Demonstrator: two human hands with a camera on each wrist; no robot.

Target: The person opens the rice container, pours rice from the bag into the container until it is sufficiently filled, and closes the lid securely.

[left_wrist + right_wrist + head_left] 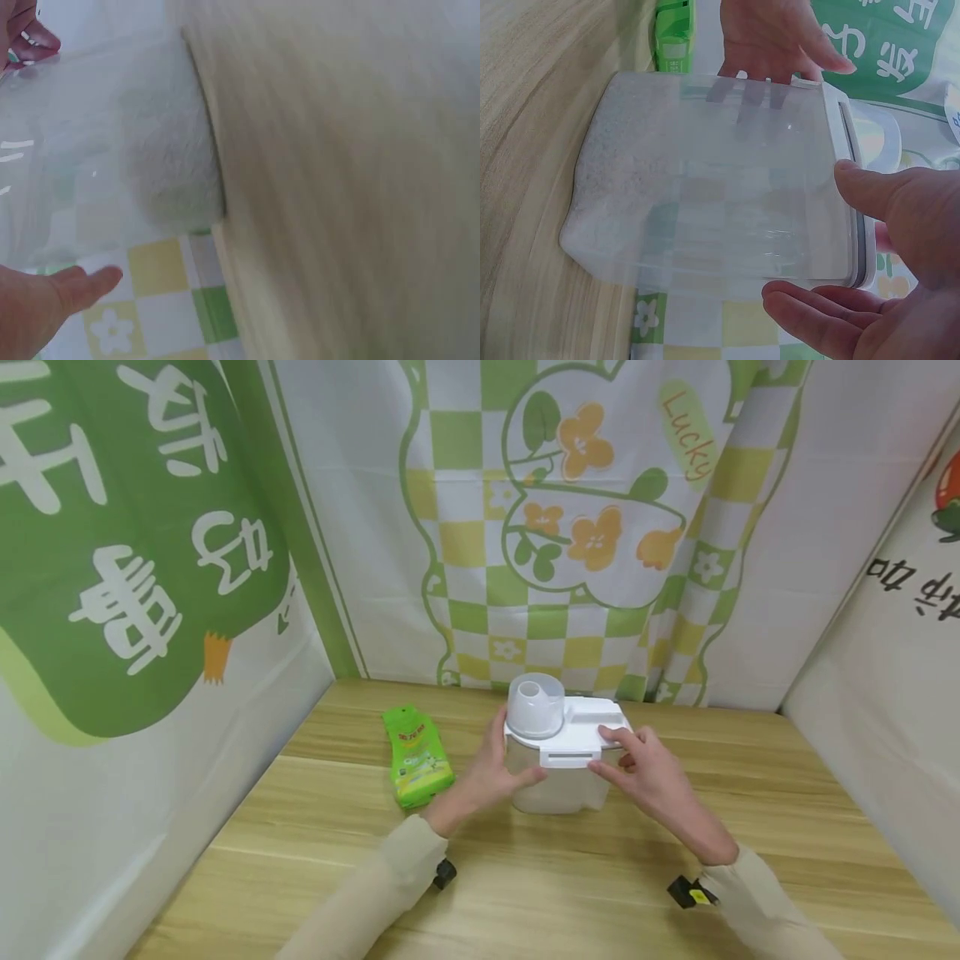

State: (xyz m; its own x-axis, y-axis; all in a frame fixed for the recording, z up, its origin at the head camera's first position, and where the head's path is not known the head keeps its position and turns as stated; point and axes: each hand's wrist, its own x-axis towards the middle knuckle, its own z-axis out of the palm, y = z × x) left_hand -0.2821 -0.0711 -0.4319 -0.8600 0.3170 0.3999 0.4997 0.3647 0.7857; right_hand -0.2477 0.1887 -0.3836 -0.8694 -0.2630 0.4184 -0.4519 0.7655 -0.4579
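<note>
A clear plastic storage container (558, 789) with a white lid (581, 731) stands upright on the table. Whitish grainy contents (622, 157) fill its lower part. A translucent cup (536, 710) sits upside down on the lid's left side. My left hand (487, 772) rests against the container's left side with straight fingers, its thumb in front. With my right hand (648, 772) I pinch the lid's front right edge, index finger on top and thumb at the front near the white latch (570, 758). The left wrist view shows only part of the left hand (45, 300).
A green plastic packet (418, 756) lies left of the container on the wooden table (525, 893). A patterned curtain (570, 635) hangs right behind the table's far edge. Printed cloths hang on the left (225, 735) and right (885, 677).
</note>
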